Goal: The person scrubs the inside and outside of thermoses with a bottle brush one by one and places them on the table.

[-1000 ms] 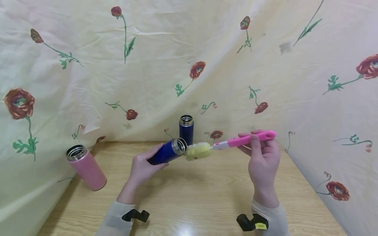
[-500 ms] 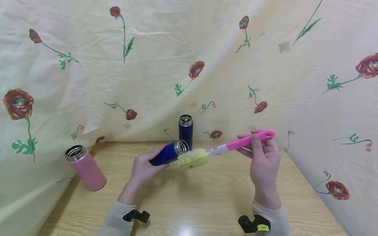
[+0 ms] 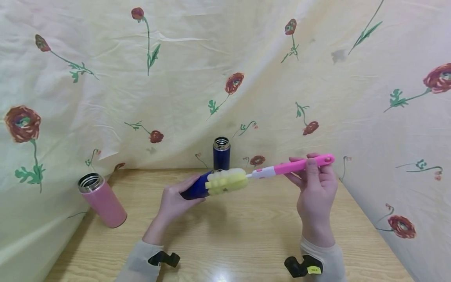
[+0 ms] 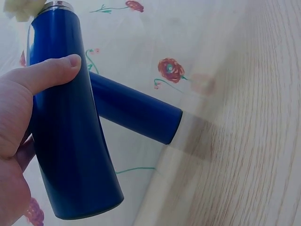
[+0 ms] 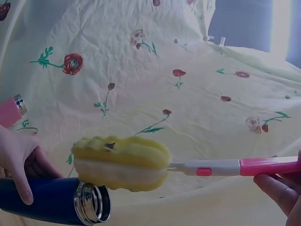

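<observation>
My left hand (image 3: 176, 203) grips a blue thermos bottle (image 3: 195, 188) around its body, tilted with the mouth toward the right. In the left wrist view my thumb lies across the blue bottle's side. My right hand (image 3: 317, 197) holds a bottle brush by its pink handle (image 3: 297, 166). The brush's yellow and white sponge head (image 3: 228, 181) covers the bottle's mouth in the head view. From the right wrist, the sponge (image 5: 123, 162) is outside the bottle, overlapping the edge of its bare steel mouth (image 5: 96, 205); whether they touch I cannot tell.
A second open blue bottle (image 3: 221, 157) stands upright at the table's back edge, just behind the held one. To the left stands an open pink bottle (image 3: 105, 205). Flower-printed cloth (image 3: 190, 98) hangs behind and beside the wooden table (image 3: 246, 239).
The sponge head first swung down and left from beside the bottle's mouth, then rose slightly and now lies in front of it. The left hand with the bottle shifted slightly right.
</observation>
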`<state>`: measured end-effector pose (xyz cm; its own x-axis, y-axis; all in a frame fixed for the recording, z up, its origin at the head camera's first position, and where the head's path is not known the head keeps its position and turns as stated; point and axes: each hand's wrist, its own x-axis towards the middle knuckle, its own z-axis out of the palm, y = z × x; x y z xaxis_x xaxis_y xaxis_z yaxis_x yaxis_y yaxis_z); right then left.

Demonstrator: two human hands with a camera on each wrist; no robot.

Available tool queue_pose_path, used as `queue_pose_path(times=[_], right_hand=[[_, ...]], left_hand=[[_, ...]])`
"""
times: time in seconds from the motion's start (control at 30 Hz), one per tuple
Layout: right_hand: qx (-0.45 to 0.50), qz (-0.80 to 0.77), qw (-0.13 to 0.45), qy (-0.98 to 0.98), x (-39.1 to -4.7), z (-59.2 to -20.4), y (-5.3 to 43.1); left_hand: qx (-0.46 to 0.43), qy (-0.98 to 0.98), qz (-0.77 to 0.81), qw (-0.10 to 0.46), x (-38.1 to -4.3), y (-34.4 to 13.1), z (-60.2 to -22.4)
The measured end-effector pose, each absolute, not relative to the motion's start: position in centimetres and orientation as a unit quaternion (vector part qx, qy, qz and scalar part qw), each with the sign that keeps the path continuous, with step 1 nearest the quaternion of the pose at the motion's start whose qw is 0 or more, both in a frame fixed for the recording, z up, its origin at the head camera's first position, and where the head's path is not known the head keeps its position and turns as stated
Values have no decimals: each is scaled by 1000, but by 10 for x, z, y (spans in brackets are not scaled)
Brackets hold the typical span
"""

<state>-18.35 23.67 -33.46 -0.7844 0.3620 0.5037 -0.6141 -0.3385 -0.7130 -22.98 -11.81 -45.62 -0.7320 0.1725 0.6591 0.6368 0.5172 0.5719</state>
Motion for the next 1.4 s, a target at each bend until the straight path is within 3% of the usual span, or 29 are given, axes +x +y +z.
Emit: queue_pose_path(times=[0.2, 0.43, 0.73, 0.87, 1.1, 1.4], right_hand=[[121, 814, 308, -478, -186, -335, 236], [117, 854, 302, -407, -196, -339, 237], [-15, 963, 143, -226, -217, -367, 244], [-42, 976, 95, -192, -222, -383, 242], [-41, 982, 63, -175, -227, -393, 233], [-48, 977, 73, -194, -229, -394, 228]], left_hand=[[-240, -830, -428, 264, -229, -117, -457], [-196, -826, -486, 209, -227, -114, -453], [-108, -763, -629, 99, -227, -108, -451], [-89, -709, -695, 77, -224, -103, -447], [-137, -605, -783, 48, -221, -87, -444], [-169, -580, -797, 21, -216, -82, -444]])
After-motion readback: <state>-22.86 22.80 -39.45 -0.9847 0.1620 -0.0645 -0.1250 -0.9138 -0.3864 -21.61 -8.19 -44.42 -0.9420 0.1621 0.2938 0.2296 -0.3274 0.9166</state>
